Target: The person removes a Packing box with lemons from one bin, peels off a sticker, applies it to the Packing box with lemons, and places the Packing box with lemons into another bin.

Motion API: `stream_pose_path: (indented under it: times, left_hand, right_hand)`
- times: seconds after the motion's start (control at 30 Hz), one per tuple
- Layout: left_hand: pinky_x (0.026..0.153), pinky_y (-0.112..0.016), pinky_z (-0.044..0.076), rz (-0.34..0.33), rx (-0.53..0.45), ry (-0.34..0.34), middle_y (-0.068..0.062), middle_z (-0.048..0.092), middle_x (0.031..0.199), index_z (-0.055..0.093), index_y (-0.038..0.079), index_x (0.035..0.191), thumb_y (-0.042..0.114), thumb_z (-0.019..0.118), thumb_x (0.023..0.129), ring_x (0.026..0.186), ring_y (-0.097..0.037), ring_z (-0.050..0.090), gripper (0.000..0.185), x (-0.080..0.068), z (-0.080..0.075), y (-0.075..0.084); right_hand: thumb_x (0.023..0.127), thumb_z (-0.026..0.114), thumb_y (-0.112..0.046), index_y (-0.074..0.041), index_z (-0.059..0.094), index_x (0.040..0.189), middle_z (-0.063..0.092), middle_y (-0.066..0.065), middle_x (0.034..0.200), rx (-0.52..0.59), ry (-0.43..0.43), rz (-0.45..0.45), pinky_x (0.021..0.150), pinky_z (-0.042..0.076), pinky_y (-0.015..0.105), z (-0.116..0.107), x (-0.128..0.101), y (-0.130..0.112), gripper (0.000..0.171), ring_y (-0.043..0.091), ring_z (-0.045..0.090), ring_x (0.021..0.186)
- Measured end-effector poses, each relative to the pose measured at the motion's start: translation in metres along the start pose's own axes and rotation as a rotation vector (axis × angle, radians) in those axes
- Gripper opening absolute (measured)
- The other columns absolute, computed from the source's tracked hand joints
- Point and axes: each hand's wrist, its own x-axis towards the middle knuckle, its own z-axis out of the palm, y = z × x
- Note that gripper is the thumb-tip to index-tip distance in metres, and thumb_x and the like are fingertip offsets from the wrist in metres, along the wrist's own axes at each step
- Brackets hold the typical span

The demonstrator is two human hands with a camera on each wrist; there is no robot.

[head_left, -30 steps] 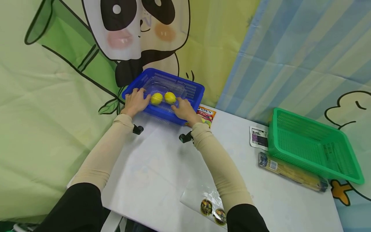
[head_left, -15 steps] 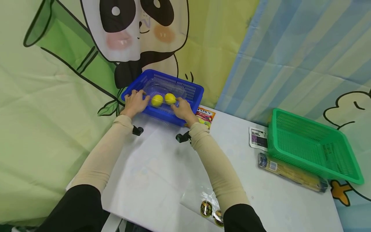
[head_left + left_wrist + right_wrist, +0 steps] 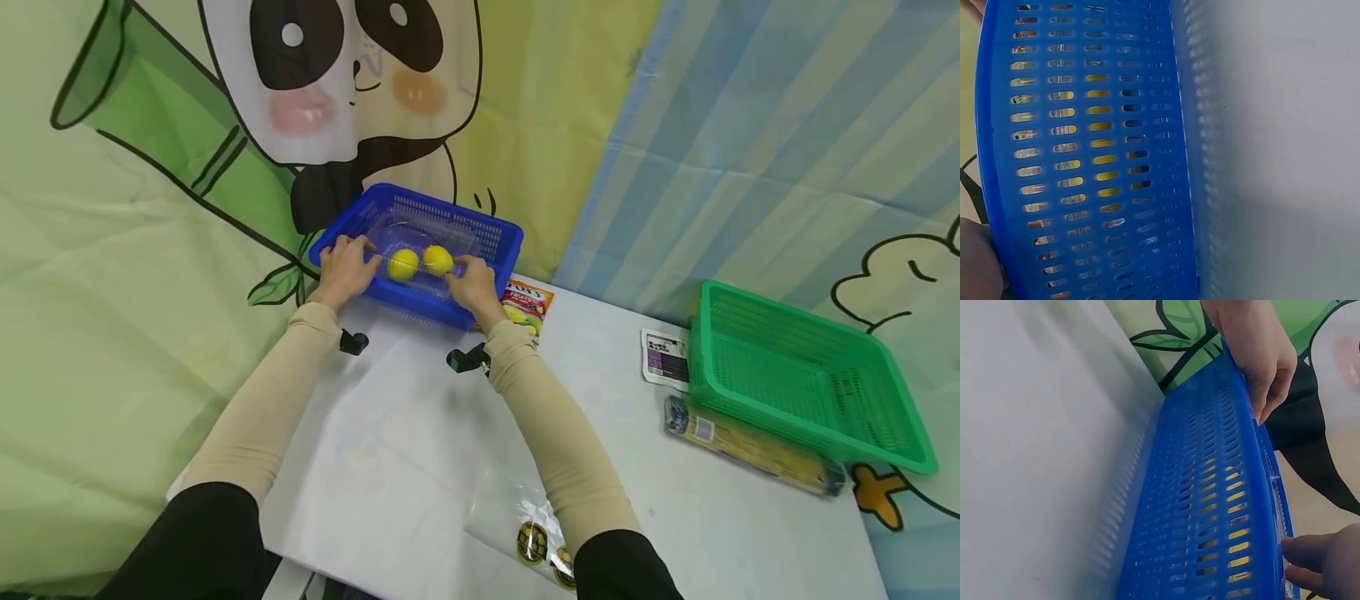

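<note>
Two lemons (image 3: 420, 262) lie in a clear tray inside the blue basket (image 3: 491, 236) at the worktop's (image 3: 420, 450) far edge; left hand (image 3: 344, 268) and right hand (image 3: 472, 286) curl over its near rim, one each side, keeping it level.

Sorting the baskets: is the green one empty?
Empty, as far as visible: the green plastic mesh basket shows only bare mesh inside; its near wall hides part of the floor.

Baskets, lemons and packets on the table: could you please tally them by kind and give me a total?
Baskets: 2, the blue basket and the green basket.
Lemons: 2, the left lemon and the right lemon, in a clear tray inside the blue one.
Packets: 4, the fruit packet, white packet, long packet and clear bag.
Total: 8.
</note>
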Motion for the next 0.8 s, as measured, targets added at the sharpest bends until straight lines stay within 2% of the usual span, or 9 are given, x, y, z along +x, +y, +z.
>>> stream_pose_path:
  times: [0.1,0.13,0.33,0.57,0.77,0.8]
  left_hand:
    - [0.124,-0.067,0.013,-0.005,-0.006,0.005,-0.030,0.051,0.144,0.062,0.000,0.133,0.027,0.057,0.107,0.145,-0.049,0.038,0.037,0.001,0.001,-0.001]
    - [0.124,-0.066,0.013,-0.005,-0.008,0.008,-0.029,0.052,0.143,0.062,0.001,0.133,0.027,0.058,0.107,0.145,-0.048,0.038,0.037,0.002,0.001,-0.002]
    - [0.124,-0.064,0.013,0.006,-0.047,0.037,-0.028,0.056,0.141,0.066,0.000,0.131,0.027,0.062,0.105,0.144,-0.045,0.039,0.037,0.002,0.002,-0.005]
    - [0.124,-0.062,0.016,0.020,-0.090,0.091,-0.029,0.060,0.136,0.068,-0.002,0.127,0.025,0.066,0.102,0.139,-0.045,0.045,0.036,-0.002,0.003,-0.006]
    - [0.122,-0.061,0.020,0.001,-0.194,0.168,-0.027,0.059,0.136,0.069,0.003,0.124,0.028,0.071,0.099,0.137,-0.046,0.048,0.035,-0.006,0.005,0.000]
    - [0.122,-0.060,0.020,-0.004,-0.216,0.181,-0.026,0.058,0.137,0.069,0.004,0.124,0.028,0.072,0.099,0.136,-0.045,0.048,0.035,-0.006,0.006,0.001]
  right_hand:
    - [0.103,0.067,-0.024,-0.009,0.061,0.145,0.055,0.010,0.154,0.030,0.024,0.008,0.119,0.042,0.049,0.000,-0.001,0.001,0.045,0.032,0.037,0.151]
    - [0.103,0.068,-0.025,-0.009,0.062,0.144,0.056,0.009,0.153,0.040,0.032,0.011,0.120,0.041,0.049,-0.001,-0.001,0.001,0.044,0.032,0.037,0.151]
    - [0.100,0.073,-0.021,-0.010,0.069,0.136,0.061,0.008,0.146,0.092,0.093,0.041,0.117,0.044,0.046,-0.001,-0.004,-0.001,0.038,0.030,0.040,0.147]
    - [0.096,0.078,-0.019,-0.010,0.073,0.131,0.064,0.007,0.141,0.169,0.131,0.069,0.115,0.045,0.048,-0.004,-0.007,-0.002,0.037,0.029,0.041,0.144]
    - [0.094,0.080,-0.020,-0.013,0.075,0.128,0.067,0.003,0.138,0.188,0.177,0.068,0.120,0.038,0.049,-0.010,-0.007,0.001,0.035,0.027,0.044,0.142]
    - [0.094,0.080,-0.020,-0.012,0.075,0.127,0.066,0.003,0.138,0.206,0.181,0.066,0.119,0.040,0.049,-0.013,-0.008,0.001,0.035,0.027,0.044,0.141]
